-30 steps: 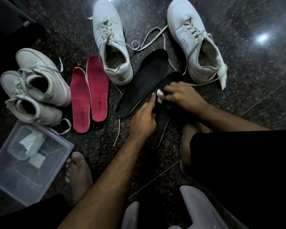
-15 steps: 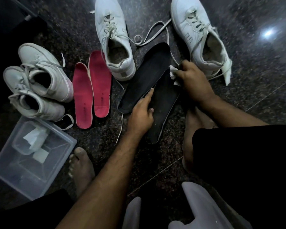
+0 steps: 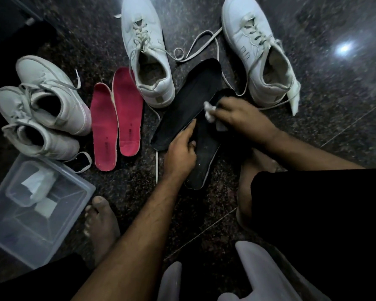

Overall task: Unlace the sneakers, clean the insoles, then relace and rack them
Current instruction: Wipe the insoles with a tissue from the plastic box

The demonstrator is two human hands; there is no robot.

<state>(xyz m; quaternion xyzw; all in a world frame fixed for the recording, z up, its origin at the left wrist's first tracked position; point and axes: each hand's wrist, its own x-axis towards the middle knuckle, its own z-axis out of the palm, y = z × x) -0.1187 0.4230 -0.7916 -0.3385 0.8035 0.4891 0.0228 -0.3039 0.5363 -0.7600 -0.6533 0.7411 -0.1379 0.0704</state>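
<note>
On the speckled stone floor (image 3: 204, 213), two flat matte black insoles (image 3: 189, 101) overlap. The left hand (image 3: 180, 153) presses the nearer one, forefinger extended. The right hand (image 3: 243, 116) pinches a crumpled white wipe (image 3: 209, 110), now lower down the insole than half a second ago.

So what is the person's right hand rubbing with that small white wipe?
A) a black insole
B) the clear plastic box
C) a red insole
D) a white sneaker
A: the right hand pinches the small white wipe against the nearer black foam insole, which the left hand steadies.
</note>
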